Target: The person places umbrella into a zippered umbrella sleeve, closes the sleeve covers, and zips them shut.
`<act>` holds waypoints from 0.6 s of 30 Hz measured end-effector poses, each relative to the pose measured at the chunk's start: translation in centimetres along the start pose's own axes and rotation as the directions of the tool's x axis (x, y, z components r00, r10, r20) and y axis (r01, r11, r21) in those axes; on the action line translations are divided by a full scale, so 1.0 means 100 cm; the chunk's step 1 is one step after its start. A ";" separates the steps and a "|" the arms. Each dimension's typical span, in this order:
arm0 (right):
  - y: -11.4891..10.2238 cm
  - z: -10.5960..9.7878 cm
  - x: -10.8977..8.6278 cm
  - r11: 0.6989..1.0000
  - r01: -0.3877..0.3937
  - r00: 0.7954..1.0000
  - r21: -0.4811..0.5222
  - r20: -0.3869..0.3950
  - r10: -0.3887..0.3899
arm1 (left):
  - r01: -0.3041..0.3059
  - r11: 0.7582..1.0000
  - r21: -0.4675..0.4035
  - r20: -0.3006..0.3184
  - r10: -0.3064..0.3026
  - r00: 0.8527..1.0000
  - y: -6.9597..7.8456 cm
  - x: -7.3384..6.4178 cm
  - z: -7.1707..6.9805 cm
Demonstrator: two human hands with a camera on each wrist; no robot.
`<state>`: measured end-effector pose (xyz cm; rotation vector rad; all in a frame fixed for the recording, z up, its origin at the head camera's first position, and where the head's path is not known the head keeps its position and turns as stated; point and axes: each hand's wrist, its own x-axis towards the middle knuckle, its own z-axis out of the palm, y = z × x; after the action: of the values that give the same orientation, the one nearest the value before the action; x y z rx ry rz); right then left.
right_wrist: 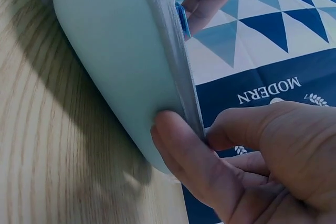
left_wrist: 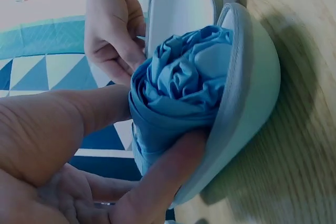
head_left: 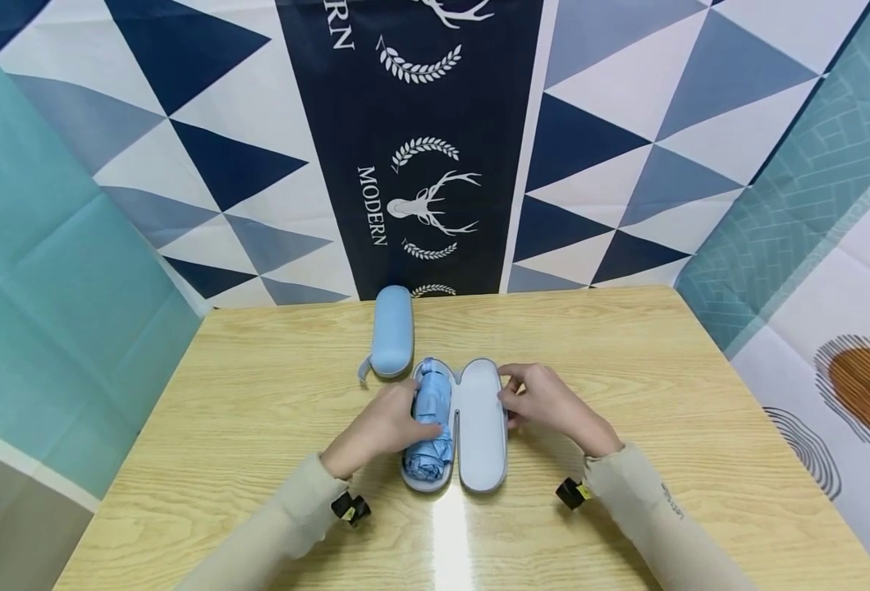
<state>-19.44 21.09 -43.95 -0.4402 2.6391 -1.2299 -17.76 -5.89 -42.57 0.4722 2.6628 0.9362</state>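
Observation:
An open zip case with a pale grey-white inside stands in the middle of the table, its two halves spread side by side. In the left half lies a small folded blue umbrella (head_left: 433,402), its gathered cloth (left_wrist: 176,80) bulging at the near end. My left hand (head_left: 391,420) grips the umbrella, thumb and a finger on its two sides, the finger between cloth and case rim. Around the outer edge of the right half (head_left: 483,435), my right hand (head_left: 546,398) pinches the rim, fingertips against the smooth outer shell (right_wrist: 115,56).
Behind the open case, slightly left, a closed blue case (head_left: 392,328) with a strap (head_left: 364,368) stands near the table's back edge. The wood table (head_left: 272,369) meets a patterned cloth (head_left: 243,164) at the back. A black wrist camera (head_left: 350,509) sits by the left cuff.

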 end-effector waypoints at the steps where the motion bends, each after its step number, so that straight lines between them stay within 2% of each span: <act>1: 0.000 0.000 0.000 1.000 0.006 1.000 -0.007 -0.004 -0.006 | 0.002 1.000 -0.014 0.007 -0.002 1.000 -0.001 0.000 -0.001; 7: -0.003 -0.001 0.001 0.997 0.045 0.998 -0.057 -0.034 -0.047 | 0.039 0.999 -0.031 -0.016 -0.040 0.999 -0.008 -0.002 -0.003; 10: -0.004 -0.001 0.000 0.998 0.034 0.999 -0.055 -0.039 -0.036 | 0.040 0.993 -0.114 -0.012 -0.042 0.999 -0.014 -0.002 -0.002; 12: -0.004 -0.002 -0.001 0.997 0.034 0.998 -0.063 -0.048 -0.037 | 0.032 0.982 -0.188 0.001 -0.033 0.999 -0.020 0.000 0.000; 16: -0.001 0.000 -0.002 0.996 0.049 0.994 -0.071 -0.094 -0.055 | 0.037 0.942 -0.334 0.021 -0.032 0.999 -0.031 0.002 0.005; 18: 0.002 0.001 -0.003 0.998 0.044 0.992 -0.036 -0.116 -0.048 | 0.046 0.921 -0.386 0.026 -0.040 0.999 -0.034 0.002 0.007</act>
<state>-19.15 21.23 -44.13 -0.4499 2.7656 -1.2632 -18.45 -7.97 -45.30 0.3249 2.3728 1.3952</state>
